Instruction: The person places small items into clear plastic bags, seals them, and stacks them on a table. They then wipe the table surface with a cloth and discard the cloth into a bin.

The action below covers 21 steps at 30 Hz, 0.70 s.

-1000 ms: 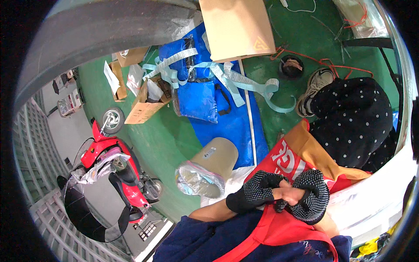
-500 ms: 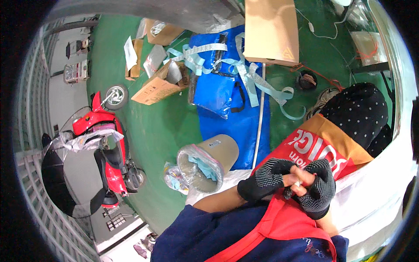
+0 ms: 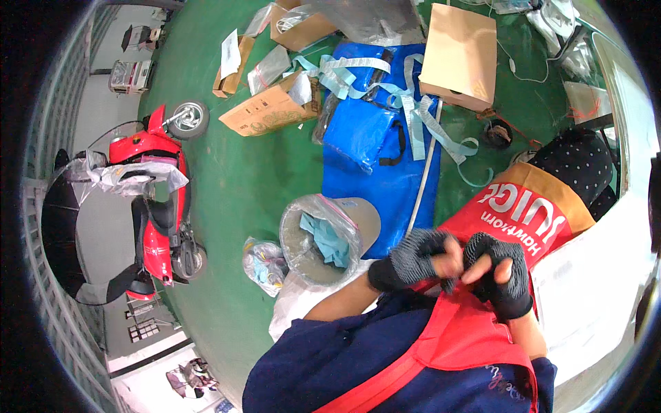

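Observation:
My left hand (image 3: pixel 421 261) and my right hand (image 3: pixel 501 275) are close together before my chest, both in black gloves with pale dotted grip and bare fingertips. Motion smears the fingertips of my left hand, hiding whether they close on anything. On my right hand two bare fingertips stand apart, one pointing toward the left hand; nothing shows between them. A small dark piece, perhaps a glove finger, hangs in the gap between the hands. Below them lies the red apron (image 3: pixel 468 330) over my dark blue shirt. The red apron cloth with white lettering (image 3: pixel 513 213) spreads beyond my right hand.
A grey bin (image 3: pixel 365 220) with a clear liner holds light-blue scraps, beside a stuffed plastic bag (image 3: pixel 265 265). Ahead lies a blue sheet (image 3: pixel 375 193) with pale-blue strips (image 3: pixel 413 124) and a white rod (image 3: pixel 423 186). Cardboard boxes (image 3: pixel 460 55) stand beyond; a red scooter (image 3: pixel 155 206) is left.
My hands have drawn slightly apart from their touching fingertips, the left fingers now blurred. The view has shifted, so the bin, sheet and boxes sit differently in the picture.

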{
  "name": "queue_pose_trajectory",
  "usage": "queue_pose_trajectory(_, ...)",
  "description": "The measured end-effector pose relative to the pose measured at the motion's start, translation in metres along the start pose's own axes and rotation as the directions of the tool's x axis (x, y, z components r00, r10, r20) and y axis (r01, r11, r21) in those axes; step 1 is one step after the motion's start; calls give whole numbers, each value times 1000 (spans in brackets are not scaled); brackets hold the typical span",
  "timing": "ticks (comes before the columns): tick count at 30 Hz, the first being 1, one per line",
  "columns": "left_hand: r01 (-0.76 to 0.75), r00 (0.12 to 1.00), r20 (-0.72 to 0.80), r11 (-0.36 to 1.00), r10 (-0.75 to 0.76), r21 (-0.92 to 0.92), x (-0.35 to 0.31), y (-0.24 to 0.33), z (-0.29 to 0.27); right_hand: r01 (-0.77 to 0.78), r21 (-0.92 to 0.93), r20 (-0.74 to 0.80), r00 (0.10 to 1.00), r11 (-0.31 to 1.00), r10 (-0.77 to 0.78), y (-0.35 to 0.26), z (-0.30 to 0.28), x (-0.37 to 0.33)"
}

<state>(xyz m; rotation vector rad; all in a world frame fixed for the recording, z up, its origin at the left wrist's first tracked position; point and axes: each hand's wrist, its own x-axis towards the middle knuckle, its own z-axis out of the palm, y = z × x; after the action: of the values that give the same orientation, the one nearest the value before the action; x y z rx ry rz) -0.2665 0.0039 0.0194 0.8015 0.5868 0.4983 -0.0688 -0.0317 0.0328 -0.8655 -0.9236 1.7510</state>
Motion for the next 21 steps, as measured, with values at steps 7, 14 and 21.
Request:
queue_pose_trajectory(7,25,422,-835,916,354,400,-96,-41,-169,-259,-136,-151,959,956,238,5,17,-2)
queue_pose_trajectory(14,564,270,-930,741,250,363,-209,-126,-295,-210,-96,-175,966,973,191,7,17,-11)
queue_pose_trajectory(21,926,332,-921,117,202,360,-196,-120,-282,-176,-85,-171,972,981,160,4,12,-17)
